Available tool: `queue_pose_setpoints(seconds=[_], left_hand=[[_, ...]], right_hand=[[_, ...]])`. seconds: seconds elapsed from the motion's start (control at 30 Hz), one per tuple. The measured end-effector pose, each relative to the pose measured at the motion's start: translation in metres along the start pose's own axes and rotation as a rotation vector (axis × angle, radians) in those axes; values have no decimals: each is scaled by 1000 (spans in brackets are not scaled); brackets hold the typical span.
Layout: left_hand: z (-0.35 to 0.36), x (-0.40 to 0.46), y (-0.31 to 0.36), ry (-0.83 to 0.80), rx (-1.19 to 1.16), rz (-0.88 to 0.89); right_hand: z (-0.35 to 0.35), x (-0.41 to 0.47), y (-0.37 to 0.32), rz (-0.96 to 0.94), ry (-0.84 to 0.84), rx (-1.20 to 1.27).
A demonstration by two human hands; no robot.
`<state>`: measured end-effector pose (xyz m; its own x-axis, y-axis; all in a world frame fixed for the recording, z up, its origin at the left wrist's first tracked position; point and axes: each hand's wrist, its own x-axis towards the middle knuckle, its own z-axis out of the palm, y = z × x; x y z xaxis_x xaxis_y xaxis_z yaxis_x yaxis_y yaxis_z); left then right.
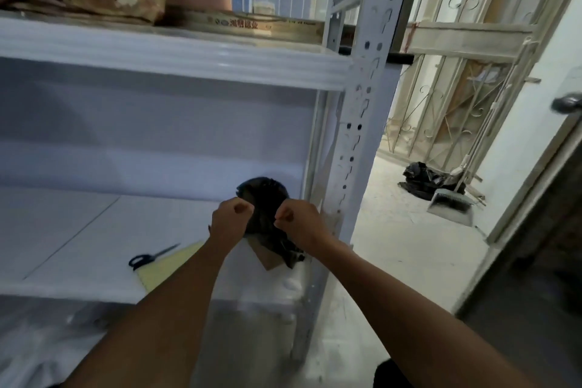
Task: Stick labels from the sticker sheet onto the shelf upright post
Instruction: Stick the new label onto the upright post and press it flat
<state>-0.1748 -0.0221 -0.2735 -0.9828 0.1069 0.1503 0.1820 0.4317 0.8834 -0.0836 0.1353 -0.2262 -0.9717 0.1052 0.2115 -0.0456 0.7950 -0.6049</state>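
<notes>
On the shelf (78, 230), left hand (228, 217) and right hand (299, 220) both grip a black bag (266, 198). Yellow sticker sheet (160, 268) lies near the left forearm; upright post (362, 110) stands just right.

Storage or utility room under renovation: white metal shelving rack (176, 50); right of it, stacked window grilles (447, 98), dustpan (452, 203), dusty floor (406, 249).

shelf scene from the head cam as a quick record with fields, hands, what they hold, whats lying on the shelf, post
left hand: fingers curled, gripping the black bag
right hand: fingers curled, gripping the same bag
bag: dark, crumpled, on the shelf close to the post
scissors: flat on the shelf, left of the arms
yellow sheet: on the shelf front, partly under the left arm
brown card: under the bag
post labels: none visible
</notes>
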Motion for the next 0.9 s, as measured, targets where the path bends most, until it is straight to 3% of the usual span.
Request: queue_pose_setpoints(seconds=[0.3,0.47,0.53,0.67,0.9], left_hand=[[63,-39,-79,-287,110,-127],[94,-26,-114,-367,185,-135],[106,-21,-127,-389,219,-148],[123,-16,-144,-438,307,-90],[131,-14,-152,-465,340,-48]], right_hand=[[101,-34,94,268,-357,-296],[156,-28,128,254,-313,-383],[176,-24,136,261,-181,-433],[214,-7,163,296,-186,-479],[192,-9,141,268,-108,-550]])
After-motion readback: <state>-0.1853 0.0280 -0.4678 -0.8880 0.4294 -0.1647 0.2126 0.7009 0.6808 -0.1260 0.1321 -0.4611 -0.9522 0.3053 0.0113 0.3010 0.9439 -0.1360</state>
